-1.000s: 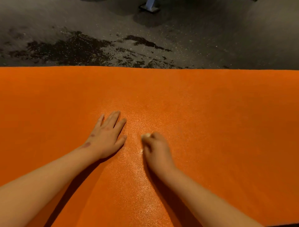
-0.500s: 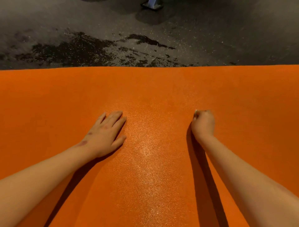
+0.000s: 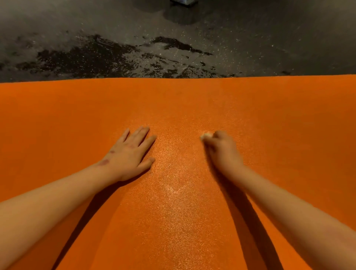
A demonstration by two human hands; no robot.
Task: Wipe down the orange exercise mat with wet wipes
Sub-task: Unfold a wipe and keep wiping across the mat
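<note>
The orange exercise mat fills everything under and around my fingers, running past the view on both sides and toward me. Its skin is fine-grained and pebbly, and a pale sheen runs down the strip between my two hands, brightest just behind them. Its far edge lies straight across, well beyond my fingertips.

Past that edge is the floor, dark grey and speckled with light flecks. A ragged, blotchy dark patch spreads over it, straight ahead of my left hand and trailing off to the right. At the very top of the view, far ahead of my right hand, the foot of some object shows, cut off so I cannot tell what it is.

My left hand lies palm down on the mat, fingers stretched out flat and slightly fanned, thumb apart toward the middle, gripping nothing. My right hand is somewhat blurred, knuckles up, fingers curled under and bunched onto a small wad of wet wipe; only a pale bit of it pokes out at the tips, touching the mat. The rest of the wipe is hidden under the hand.

Both forearms cast long dark shadows on the mat behind my hands. Between my hands the mat is bare.
</note>
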